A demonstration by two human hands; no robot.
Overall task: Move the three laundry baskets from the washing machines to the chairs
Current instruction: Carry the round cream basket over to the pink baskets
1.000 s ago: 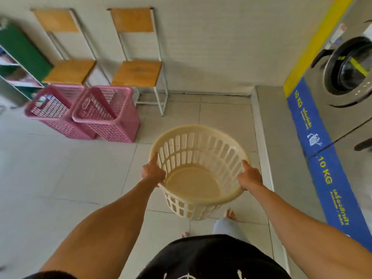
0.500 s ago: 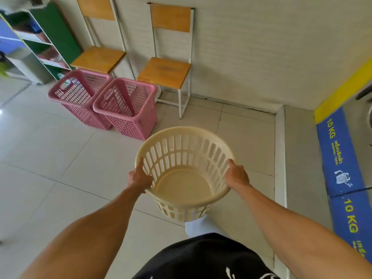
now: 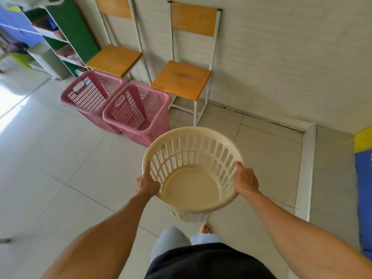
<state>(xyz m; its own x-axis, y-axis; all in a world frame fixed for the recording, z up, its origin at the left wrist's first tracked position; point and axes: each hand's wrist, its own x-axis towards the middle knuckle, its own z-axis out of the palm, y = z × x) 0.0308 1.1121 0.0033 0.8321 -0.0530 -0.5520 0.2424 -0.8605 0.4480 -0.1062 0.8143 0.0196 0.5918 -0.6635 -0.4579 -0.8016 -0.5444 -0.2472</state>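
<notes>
I carry a round cream laundry basket [image 3: 193, 190] above the floor, empty inside. My left hand [image 3: 146, 184] grips its left rim and my right hand [image 3: 245, 181] grips its right rim. Two empty pink rectangular baskets stand side by side on the tiles ahead: the nearer pink basket [image 3: 138, 113] and the left pink basket [image 3: 90, 93]. Behind them, against the wall, stand two wooden chairs with white metal frames, the right chair [image 3: 181, 79] and the left chair [image 3: 114, 59]. The cream basket hangs just right of the nearer pink one.
A green and white shelf unit [image 3: 60, 37] stands at the far left beside the chairs. A raised grey ledge [image 3: 306, 168] runs along the right, with a blue and yellow panel [image 3: 364, 178] at the frame edge. My bare foot [image 3: 204, 228] shows below the basket.
I have walked toward the chairs with the cream basket held in both hands. The chairs and pink baskets look closer, and the washing machines have slid out of view on the right.
</notes>
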